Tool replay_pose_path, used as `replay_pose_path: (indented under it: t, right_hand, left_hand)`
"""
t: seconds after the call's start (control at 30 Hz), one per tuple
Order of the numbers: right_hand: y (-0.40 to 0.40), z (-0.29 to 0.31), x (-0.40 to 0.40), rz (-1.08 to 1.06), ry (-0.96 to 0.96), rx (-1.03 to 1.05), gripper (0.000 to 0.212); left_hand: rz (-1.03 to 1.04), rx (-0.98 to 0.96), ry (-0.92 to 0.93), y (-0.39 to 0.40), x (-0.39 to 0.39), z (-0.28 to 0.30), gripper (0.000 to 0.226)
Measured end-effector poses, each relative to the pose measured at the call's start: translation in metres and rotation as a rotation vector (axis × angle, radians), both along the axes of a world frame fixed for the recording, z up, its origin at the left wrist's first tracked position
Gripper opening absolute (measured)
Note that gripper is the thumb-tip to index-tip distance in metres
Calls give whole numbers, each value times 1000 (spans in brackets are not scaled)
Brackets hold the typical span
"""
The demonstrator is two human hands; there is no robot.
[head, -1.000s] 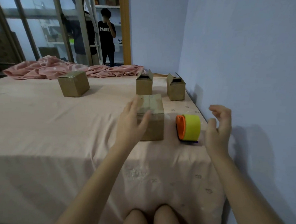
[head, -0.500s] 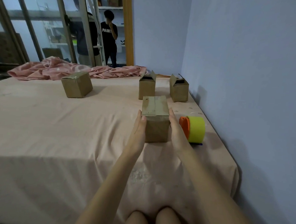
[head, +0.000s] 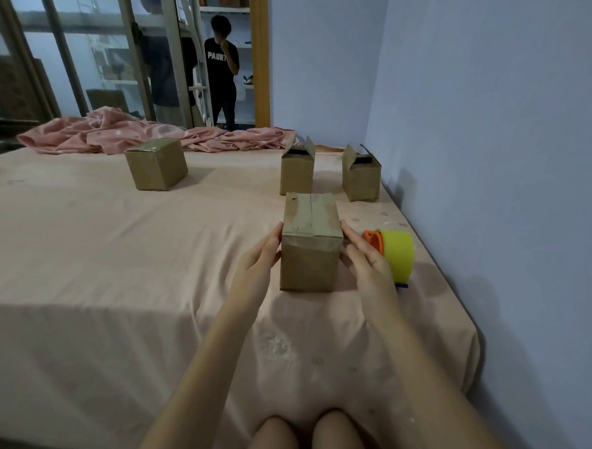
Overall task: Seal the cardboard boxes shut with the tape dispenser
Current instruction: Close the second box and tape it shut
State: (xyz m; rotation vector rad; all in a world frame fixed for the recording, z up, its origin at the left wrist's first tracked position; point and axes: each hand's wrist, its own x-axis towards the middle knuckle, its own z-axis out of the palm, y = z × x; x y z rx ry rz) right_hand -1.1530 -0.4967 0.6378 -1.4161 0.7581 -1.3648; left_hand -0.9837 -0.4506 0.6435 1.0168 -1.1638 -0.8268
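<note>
Between your palms: you are bracketing the taped box [head: 310, 242], one hand against each side wall.
Left fingers [head: 269, 243]: you are keeping them straight and together, lying flat along the box's left face; nothing is curled round or pinched.
Left hand [head: 256, 261]: you are pressing it against the box with the thumb toward you and the forearm running back to your lap.
Right fingers [head: 354, 239]: you are stretching them forward along the box's right face, slightly spread, tips near its upper edge.
Right hand [head: 369, 267]: you are resting it open beside the box, partly covering the tape dispenser [head: 396, 253] behind it.
Taped box: it is standing upright on the bed [head: 148, 268], flaps closed, with a strip of clear tape running over the top seam and down the near face.
Tape dispenser: it is lying on the sheet just right of your right hand, yellow roll with an orange hub, close to the wall; neither hand is holding it.
Open boxes: two are standing farther back, one [head: 296, 171] straight behind the taped box and one [head: 360, 176] near the wall, both with flaps up.
Closed box [head: 156, 163]: it is sitting well off to the left, turned at an angle.
Pink blanket [head: 138, 137]: it is lying crumpled along the far edge of the bed.
Doorway: a person in a dark shirt [head: 222, 72] is standing beyond it.
</note>
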Motion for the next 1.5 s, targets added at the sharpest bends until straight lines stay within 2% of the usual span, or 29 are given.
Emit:
replay_pose_path:
  t: [0.13,0.47,0.63,1.0,1.27,1.37,1.5]
  right_hand:
    - [4,1,-1,-10,3,-40,37]
    - [4,-2,-2,-42,77,-159,34]
    - [4,-5,-2,2,47,-147,39]
    - [3,-3,11,-144,-23,-105,40]
    - [11,-2,22,-235,-51,-88,41]
    - [15,-1,23,-248,-23,-90,44]
    - [18,2,22,-220,70,-75,52]
  left_hand:
    - [68,-68,-80,7,4,-4,30]
    - [163,-97,-120,8,5,-8,31]
    - [206,-105,-160,8,4,-8,33]
    - [282,-97,-105,6,-2,-6,32]
    - [440,-123,-151,1,-16,-6,29]
    - [472,-117,-147,0,-21,-7,27]
    - [418,-95,-183,5,-21,-6,38]
